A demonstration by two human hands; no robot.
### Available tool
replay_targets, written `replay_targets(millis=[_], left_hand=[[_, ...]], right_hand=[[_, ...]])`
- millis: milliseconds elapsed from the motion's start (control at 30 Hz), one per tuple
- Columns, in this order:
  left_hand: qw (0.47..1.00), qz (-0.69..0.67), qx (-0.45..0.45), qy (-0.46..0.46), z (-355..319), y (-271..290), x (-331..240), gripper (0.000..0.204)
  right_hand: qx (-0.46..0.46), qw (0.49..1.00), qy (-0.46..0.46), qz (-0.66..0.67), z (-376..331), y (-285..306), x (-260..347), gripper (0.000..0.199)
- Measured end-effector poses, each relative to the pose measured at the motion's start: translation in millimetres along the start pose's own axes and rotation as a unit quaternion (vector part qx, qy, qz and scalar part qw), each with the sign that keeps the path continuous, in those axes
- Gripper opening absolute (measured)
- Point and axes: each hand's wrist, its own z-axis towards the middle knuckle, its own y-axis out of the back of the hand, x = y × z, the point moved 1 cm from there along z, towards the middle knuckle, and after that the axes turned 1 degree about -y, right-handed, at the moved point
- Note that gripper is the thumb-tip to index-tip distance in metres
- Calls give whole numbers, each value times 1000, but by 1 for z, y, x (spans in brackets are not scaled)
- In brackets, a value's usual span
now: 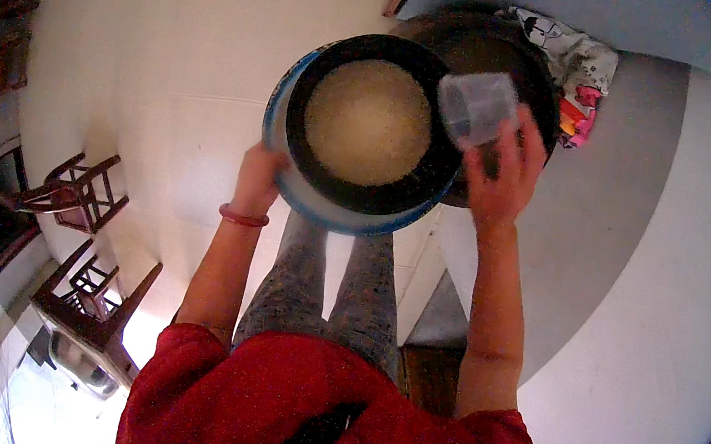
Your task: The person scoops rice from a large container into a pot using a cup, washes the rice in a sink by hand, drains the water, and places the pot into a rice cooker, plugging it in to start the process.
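My left hand (262, 173) is closed on the left rim of a blue-edged round basin (326, 214). Inside that basin sits a black round pot (298, 126), and pale grains that look like rice (368, 123) lie in it. A clear plastic cup (479, 109), tilted and slightly blurred, is in my right hand (504, 178), just right of the pot. Whether the cup holds anything cannot be made out. Below the cup and behind the basin is a large dark round vessel (536, 93), partly covered by my right hand and the basin.
Beyond the dark vessel lie a white printed cloth (573, 57) and some pink and orange items (581, 118). Dark wooden chairs (82, 192) stand far left, near a wooden table (87, 324). A pale wall (674, 334) rises on the right.
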Motion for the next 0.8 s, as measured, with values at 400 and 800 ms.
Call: replay_targets(millis=[400,800], left_hand=[[997,77,12,27,-6,-4,-16,32],[991,-25,126,29,25,-96,-57,30]], right_hand=[[328,708,-515,355,-35,-9,6,54],[-68,619,-613,487,-74,48,33,24]])
